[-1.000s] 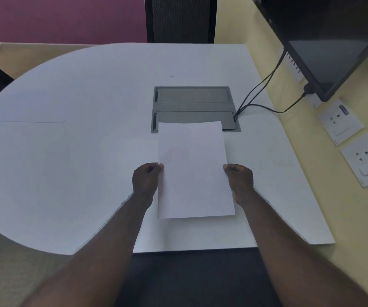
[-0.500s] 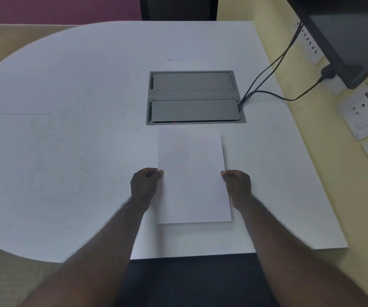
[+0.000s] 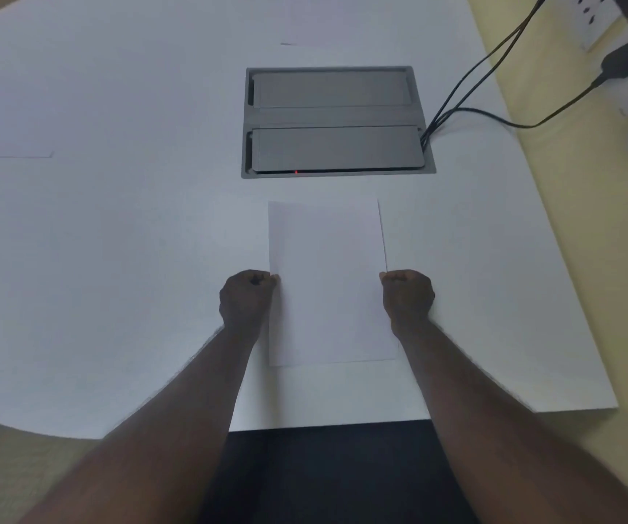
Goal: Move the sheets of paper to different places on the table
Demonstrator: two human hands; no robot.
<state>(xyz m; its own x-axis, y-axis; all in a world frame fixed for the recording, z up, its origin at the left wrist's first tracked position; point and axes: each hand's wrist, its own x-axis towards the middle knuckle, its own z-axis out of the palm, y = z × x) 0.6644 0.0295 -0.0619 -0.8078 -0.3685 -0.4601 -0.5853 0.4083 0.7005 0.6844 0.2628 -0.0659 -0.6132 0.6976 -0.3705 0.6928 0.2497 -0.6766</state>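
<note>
A white sheet of paper point(image 3: 329, 281) lies lengthwise over the white table point(image 3: 115, 259), near the front edge and just short of the grey cable box. My left hand point(image 3: 246, 300) pinches the sheet's left edge. My right hand point(image 3: 407, 296) pinches its right edge. Both fists are closed on the paper at about mid-length. Another sheet point(image 3: 6, 143) lies flat at the far left, barely distinct from the tabletop. A faint third sheet point(image 3: 304, 35) seems to lie beyond the cable box.
A grey cable box point(image 3: 337, 121) with two lids is set into the table ahead of the sheet. Black cables point(image 3: 494, 70) run from it to wall sockets at the right. The yellow wall borders the table's right side.
The held sheet has come down and back toward me, off the cable box it overlapped a second ago. The view has tilted downward; both hands keep their grip.
</note>
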